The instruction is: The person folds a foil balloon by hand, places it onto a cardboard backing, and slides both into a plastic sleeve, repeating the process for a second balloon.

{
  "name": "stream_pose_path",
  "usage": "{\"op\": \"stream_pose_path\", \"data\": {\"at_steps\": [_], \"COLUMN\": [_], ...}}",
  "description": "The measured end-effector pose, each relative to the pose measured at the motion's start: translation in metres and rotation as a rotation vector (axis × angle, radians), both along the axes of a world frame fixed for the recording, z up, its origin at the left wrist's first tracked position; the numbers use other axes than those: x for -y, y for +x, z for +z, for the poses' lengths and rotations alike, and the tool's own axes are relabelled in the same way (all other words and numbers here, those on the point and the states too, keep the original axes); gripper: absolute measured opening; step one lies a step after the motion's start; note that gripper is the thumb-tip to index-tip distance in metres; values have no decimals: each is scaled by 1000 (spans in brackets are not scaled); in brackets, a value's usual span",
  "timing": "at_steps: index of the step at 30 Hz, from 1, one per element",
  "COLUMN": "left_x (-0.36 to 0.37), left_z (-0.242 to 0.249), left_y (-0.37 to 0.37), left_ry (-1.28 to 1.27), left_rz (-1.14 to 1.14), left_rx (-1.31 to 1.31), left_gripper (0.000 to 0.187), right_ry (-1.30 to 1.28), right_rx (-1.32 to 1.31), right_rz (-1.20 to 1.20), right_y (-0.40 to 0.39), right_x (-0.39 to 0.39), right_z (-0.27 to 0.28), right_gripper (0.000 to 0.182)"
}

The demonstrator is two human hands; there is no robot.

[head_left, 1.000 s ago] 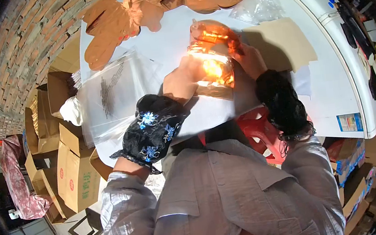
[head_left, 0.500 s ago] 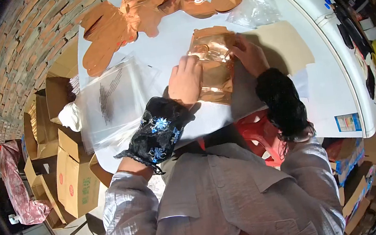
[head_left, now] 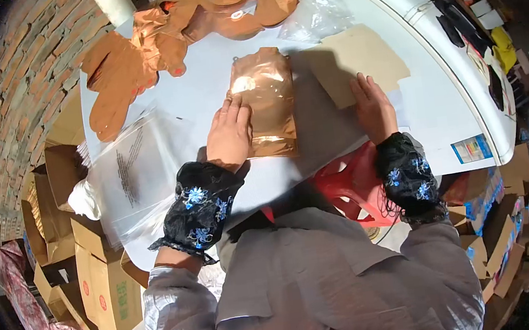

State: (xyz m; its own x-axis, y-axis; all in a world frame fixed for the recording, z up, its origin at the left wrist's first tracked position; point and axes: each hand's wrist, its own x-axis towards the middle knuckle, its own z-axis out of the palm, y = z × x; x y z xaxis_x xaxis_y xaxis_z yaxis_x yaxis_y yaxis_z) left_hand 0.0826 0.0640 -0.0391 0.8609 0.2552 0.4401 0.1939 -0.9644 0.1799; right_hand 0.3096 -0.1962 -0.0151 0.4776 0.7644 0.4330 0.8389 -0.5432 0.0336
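Note:
A shiny copper-coloured foil packet (head_left: 267,103), folded into a rectangle, lies flat on the white table (head_left: 313,136). My left hand (head_left: 229,130) rests along its left edge, fingers laid flat and close together. To the right of the packet, my right hand (head_left: 374,110) is open and holds nothing. Its straight fingertips overlap the lower edge of a tan cardboard sheet (head_left: 362,53). Black sleeve covers with blue flowers are on both wrists.
Flat copper-coloured foil shapes (head_left: 159,43) spread over the back left. Clear plastic sleeves (head_left: 140,163) lie at the left, a crumpled clear bag (head_left: 319,12) at the back. A red stool (head_left: 361,180) stands under the front edge; cardboard boxes (head_left: 99,285) are on the floor at left.
My right hand has let go of the packet's right side and moved right to the cardboard sheet. The packet's top now looks smoother. The whole view has shifted slightly.

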Motion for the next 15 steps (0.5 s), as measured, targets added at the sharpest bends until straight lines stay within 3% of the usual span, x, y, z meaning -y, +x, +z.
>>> {"op": "stream_pose_path", "data": {"at_steps": [4,6,8,9,12,13,15], "left_x": [-1,-2,-11,-13,-30,-38,-54], "left_z": [1,7,5,4,7,5,6], "left_y": [-1,-2,-1,0,3,4,4], "left_ry": [-13,-46,-56,-60,-235,-290,-491], "left_rz": [-13,-22,-36,-47,-139,-181,-219], "left_rx": [20,8,7,8,25,53,-23], "left_gripper": [36,35,34,34,33,33,33], "right_ry": [227,412,309,115,23,13,11], "right_rx": [72,-92,-38,104,85,171,73], "right_rz": [59,172,297,364,466,451,421], "right_y": [-9,-38,-77,-95,-130,-148,-166], "right_x": [6,-2,-12,-16,-42,-61,-77], "right_z": [25,48,74,83,38,43,37], "right_gripper": [40,39,38,38,40,42,40]}}
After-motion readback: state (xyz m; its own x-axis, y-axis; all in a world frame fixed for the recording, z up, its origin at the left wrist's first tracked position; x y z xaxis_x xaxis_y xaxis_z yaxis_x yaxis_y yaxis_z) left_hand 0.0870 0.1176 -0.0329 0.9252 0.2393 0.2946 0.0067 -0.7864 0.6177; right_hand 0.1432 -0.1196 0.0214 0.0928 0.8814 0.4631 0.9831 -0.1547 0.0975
